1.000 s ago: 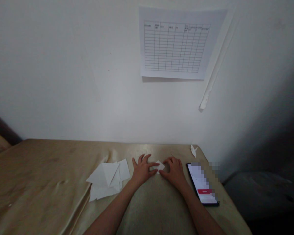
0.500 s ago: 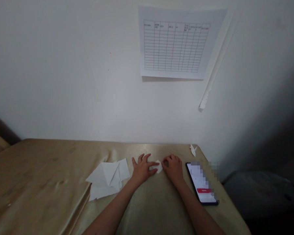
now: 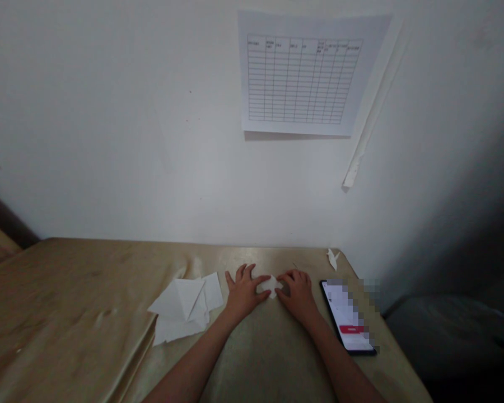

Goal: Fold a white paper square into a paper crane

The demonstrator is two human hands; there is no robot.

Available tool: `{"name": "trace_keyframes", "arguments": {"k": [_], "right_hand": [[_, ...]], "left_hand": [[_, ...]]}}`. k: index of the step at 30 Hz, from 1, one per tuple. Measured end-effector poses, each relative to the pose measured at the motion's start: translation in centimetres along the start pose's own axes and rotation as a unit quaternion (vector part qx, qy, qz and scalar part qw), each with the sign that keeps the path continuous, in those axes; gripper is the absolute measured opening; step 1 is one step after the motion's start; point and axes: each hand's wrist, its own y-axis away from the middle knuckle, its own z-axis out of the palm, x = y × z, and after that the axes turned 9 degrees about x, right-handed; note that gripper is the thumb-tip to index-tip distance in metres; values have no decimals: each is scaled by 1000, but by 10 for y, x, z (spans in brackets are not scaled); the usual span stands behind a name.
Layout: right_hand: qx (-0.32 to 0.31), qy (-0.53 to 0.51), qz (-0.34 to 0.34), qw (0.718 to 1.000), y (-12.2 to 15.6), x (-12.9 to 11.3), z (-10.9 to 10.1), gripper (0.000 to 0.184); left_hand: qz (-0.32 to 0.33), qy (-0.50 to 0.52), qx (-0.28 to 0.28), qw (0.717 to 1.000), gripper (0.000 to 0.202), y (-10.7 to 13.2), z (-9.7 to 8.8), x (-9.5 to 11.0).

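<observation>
A small white piece of folded paper (image 3: 273, 286) lies on the tan surface (image 3: 252, 358), right between the two hands. The left hand (image 3: 244, 292) has its pointing finger and thumb spread apart, with both tips at the paper. Its other fingers are spread out too. It looks almost the same as half a second ago.

The right hand (image 3: 298, 291) has changed more. Half a second ago its finger and thumb were pinched together at the paper's right side. Now they are apart again, with the tips close to that side. I can't tell if they are pressing on it. The little paper looks a bit different in shape from one second ago, but it is too small to see the folds well.

The other things have stayed where they were. A messy pile of white paper (image 3: 180, 308) is to the left of the left hand. A phone (image 3: 338, 313) with its screen lit lies to the right of the right hand. A tiny paper bird (image 3: 332, 259) sits just past the phone, near the corner.
</observation>
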Motion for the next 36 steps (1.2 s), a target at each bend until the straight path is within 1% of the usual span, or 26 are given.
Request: {"name": "trace_keyframes", "arguments": {"k": [2, 4, 7, 12, 15, 18, 21, 28, 32, 36], "right_hand": [[-10, -2, -5, 1000, 2, -1, -4, 27], [-17, 0, -5, 1000, 4, -3, -7, 27], [-25, 0, -5, 1000, 4, -5, -12, 27], [-32, -1, -12, 999, 4, -8, -16, 37], [-45, 8, -8, 999, 4, -8, -18, 38], [-64, 3, -10, 998, 4, -8, -19, 39], [-79, -10, -18, 997, 4, -6, -19, 37], [-92, -33, -20, 995, 3, -3, -16, 37], [-88, -47, -17, 995, 2, 0, -13, 39], [-94, -64, -14, 993, 2, 2, -10, 43]], "left_hand": [[-3, -2, 4, 1000, 48, 0, 2, -1], [-4, -2, 2, 1000, 49, 0, 2, -1], [-5, 5, 0, 1000, 45, -1, 0, -1], [-5, 32, -2, 999, 37, -2, -6, 0], [-2, 49, -10, 999, 38, -2, -9, -1], [2, 63, -18, 998, 40, -2, -10, -2], [2, 72, -18, 997, 36, -2, -9, -4], [5, 71, 16, 997, 21, -4, -6, -7], [20, 80, 22, 996, 21, -5, -7, -8], [35, 79, 13, 996, 24, -6, -9, -10]]}}
